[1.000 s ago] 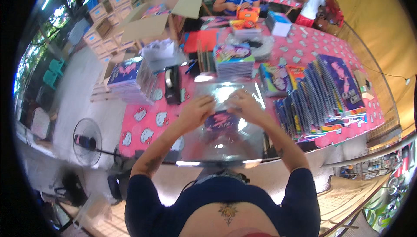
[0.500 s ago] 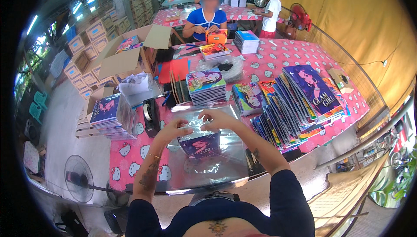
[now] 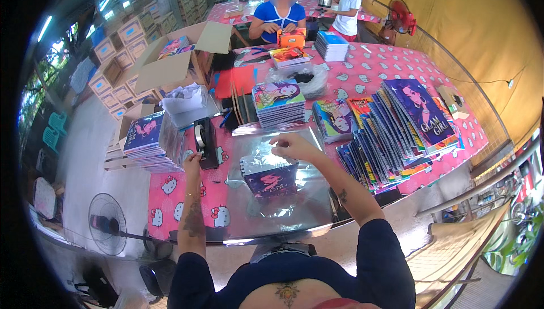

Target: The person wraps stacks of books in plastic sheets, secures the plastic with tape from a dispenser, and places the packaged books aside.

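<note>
Clear plastic sleeve point(image 3: 277, 195) spread flat on worktop point(image 3: 170, 201) nearest the body, with purple-covered notebook point(image 3: 271, 177) lying inside, spiral edge toward far side, long axis roughly across the body. Right hand point(image 3: 292, 145) just above notebook's far edge, fingers curled and pinched together, apparently on the sleeve's flap; cannot tell exactly what is gripped. Left hand point(image 3: 192, 160) well left of notebook, reaching to black tape dispenser point(image 3: 205, 136), fingertips at the tape roll; whether closed on tape cannot be told. Right hand nearer the notebook, directly beyond it; left off to its side.

Further out: stack of purple notebooks point(image 3: 150, 142) left on a low stand, another stack point(image 3: 279, 104) straight ahead, fanned rows of notebooks point(image 3: 396, 133) right, covers purple and pink. Pink patterned cloth over worktop. Beyond, open cardboard box point(image 3: 170, 59), crumpled clear bag point(image 3: 303, 76), blue stack point(image 3: 331, 45). At far side, seated person in blue point(image 3: 277, 17) with orange object point(image 3: 292, 38); another in white point(image 3: 345, 8) standing. Red fan point(image 3: 401, 17) far right.
</note>
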Motion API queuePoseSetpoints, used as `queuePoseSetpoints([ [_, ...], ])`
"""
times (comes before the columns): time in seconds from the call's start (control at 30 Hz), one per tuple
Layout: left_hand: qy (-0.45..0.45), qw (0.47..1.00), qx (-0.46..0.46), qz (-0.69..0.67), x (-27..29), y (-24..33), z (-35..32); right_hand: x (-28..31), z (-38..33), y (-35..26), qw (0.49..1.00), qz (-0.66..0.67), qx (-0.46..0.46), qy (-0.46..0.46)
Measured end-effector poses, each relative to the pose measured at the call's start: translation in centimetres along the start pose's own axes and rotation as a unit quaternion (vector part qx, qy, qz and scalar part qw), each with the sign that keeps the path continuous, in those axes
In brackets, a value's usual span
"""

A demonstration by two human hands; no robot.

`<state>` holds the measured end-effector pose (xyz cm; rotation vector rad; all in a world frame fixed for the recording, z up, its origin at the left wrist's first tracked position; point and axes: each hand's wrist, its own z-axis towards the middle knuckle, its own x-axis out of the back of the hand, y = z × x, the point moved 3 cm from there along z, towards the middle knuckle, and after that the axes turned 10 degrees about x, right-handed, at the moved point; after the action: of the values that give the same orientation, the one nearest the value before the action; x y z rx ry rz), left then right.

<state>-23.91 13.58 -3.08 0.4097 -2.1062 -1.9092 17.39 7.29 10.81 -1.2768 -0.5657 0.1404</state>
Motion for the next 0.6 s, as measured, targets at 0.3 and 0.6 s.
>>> queuePoseSetpoints([
  [0.3,0.118,0.808,-0.086,0.571,2.2,-1.0,-4.2,-0.3,0.1,0.7,0.999,-0.026,-0.039,0.017],
  [0.6,-0.512,0.622,-0.37,0.462,-20.3,22.5,-12.9,0.0,-1.2,-0.2,0.996,0.021,-0.043,0.07],
])
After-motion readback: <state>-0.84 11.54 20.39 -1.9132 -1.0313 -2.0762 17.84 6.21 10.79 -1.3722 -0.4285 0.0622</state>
